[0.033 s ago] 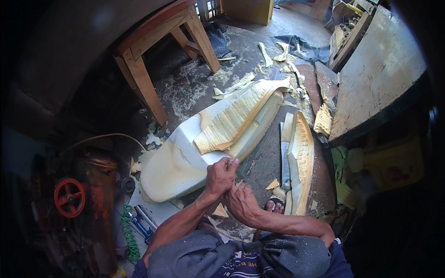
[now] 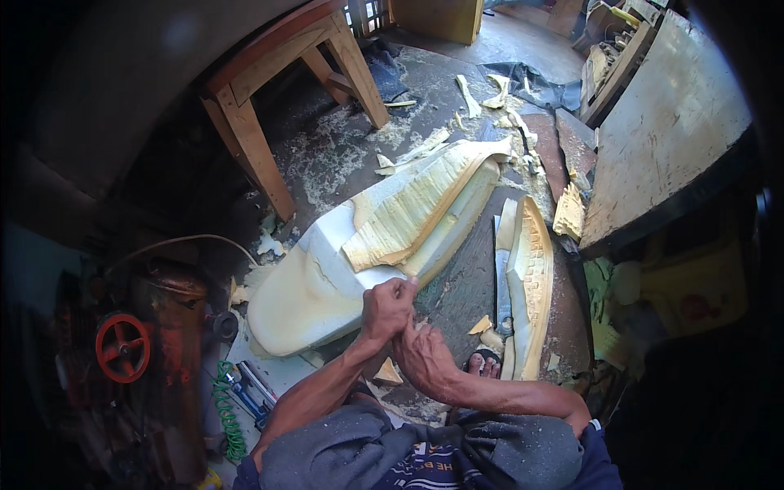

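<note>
Cluttered workshop floor (image 2: 457, 282) strewn with foam scraps, a wooden table (image 2: 282, 77) up left and a board (image 2: 670, 131) at right. The big foam cushion (image 2: 343, 261) lies just ahead, the left hand (image 2: 388, 308) pinched shut on its near edge and the right hand (image 2: 425, 359) curled just below, touching the left, grip unclear. The foam looks light, soft and easy to tear, so best held at a thick edge; a foam strip (image 2: 531, 286) crowds the right, and open floor lies beyond the cushion.

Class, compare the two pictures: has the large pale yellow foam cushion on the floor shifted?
No. The large pale yellow foam cushion lies at the same spot relative to the wooden table leg.
</note>
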The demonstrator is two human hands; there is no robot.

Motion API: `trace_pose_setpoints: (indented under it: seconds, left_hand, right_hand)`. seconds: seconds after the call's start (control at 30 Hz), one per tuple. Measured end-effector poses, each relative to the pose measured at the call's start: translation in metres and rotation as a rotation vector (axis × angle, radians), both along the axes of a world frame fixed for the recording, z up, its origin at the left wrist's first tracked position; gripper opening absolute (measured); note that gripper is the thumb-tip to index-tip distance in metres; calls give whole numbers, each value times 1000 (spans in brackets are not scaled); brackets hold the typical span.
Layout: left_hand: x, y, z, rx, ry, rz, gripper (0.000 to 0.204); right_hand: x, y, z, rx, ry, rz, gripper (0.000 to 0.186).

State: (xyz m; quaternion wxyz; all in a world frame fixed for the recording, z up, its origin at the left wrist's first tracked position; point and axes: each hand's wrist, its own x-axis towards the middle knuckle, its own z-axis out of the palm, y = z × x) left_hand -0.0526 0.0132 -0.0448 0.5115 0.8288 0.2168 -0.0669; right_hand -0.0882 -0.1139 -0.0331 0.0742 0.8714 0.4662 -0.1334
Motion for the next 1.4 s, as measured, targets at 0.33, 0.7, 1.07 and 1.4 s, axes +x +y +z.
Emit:
trace_pose_setpoints:
  seconds: [0.33,0.7,1.07,1.4]
  left_hand:
    - [-3,14,-1,-580,-145,-28,42]
    - [1,25,14,-549,130,315,58]
    - [-11,17,1,-364,-53,140,38]
    - [-6,30,14,-814,77,425,55]
  right_hand:
    - [10,-2,5,91,-27,-170,47]
    - [0,1,9,251,-111,-10,46]
    - [-2,1,1,177,-67,12,50]
    - [6,4,9,300,71,-122,47]
